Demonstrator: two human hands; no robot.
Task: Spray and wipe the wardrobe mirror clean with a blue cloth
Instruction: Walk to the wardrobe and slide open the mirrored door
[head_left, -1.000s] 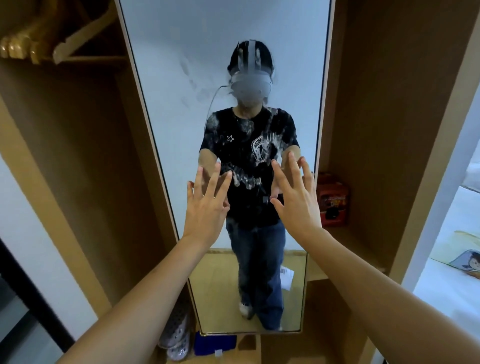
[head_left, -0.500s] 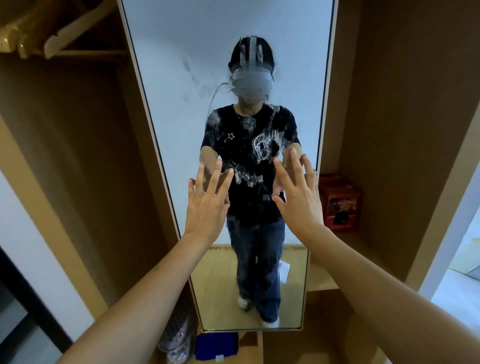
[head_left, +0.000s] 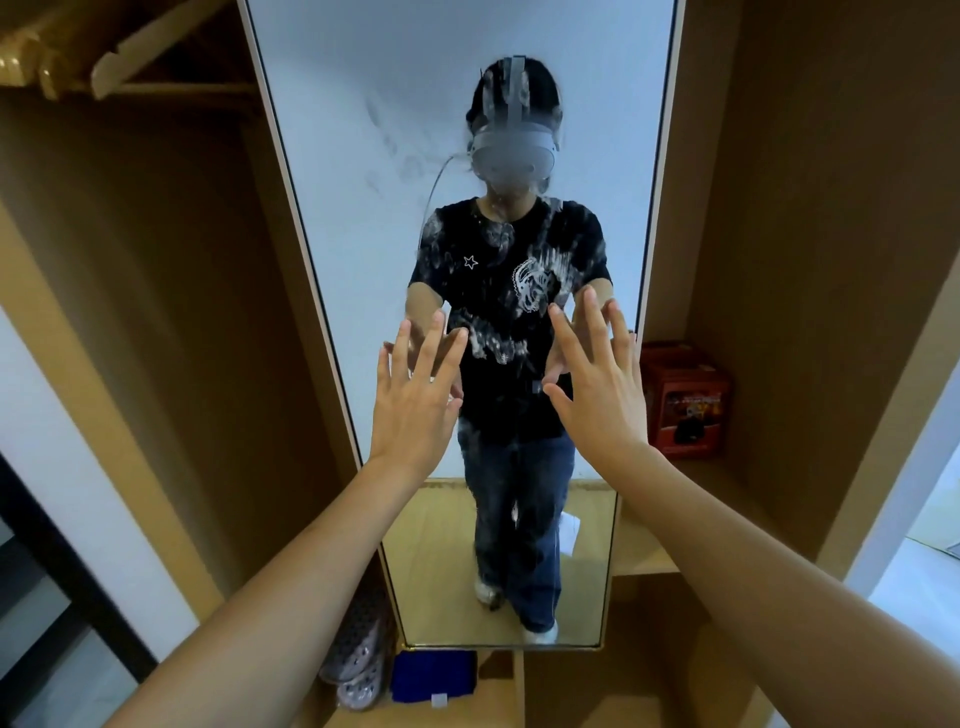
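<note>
A tall wardrobe mirror (head_left: 363, 218) stands straight ahead, smeared with whitish streaks and finger marks across its middle. My left hand (head_left: 415, 400) and my right hand (head_left: 597, 395) are both raised in front of the glass at chest height, fingers spread, holding nothing. Whether the fingertips touch the glass I cannot tell. A folded blue cloth (head_left: 434, 675) lies on the wardrobe floor just below the mirror's bottom edge. No spray bottle is in view. The mirror reflects a person with a headset and both arms raised.
Open wooden wardrobe compartments flank the mirror. A red box (head_left: 685, 400) sits on the right shelf. Pale perforated shoes (head_left: 358, 660) lie at the lower left beside the cloth. Wooden hangers (head_left: 104, 57) hang at the upper left. A dark door edge runs down the far left.
Both hands stay spread before the mirror in nearly the same pose. My view has shifted slightly left and down, so the red box sits further right and more of the blue cloth shows.
</note>
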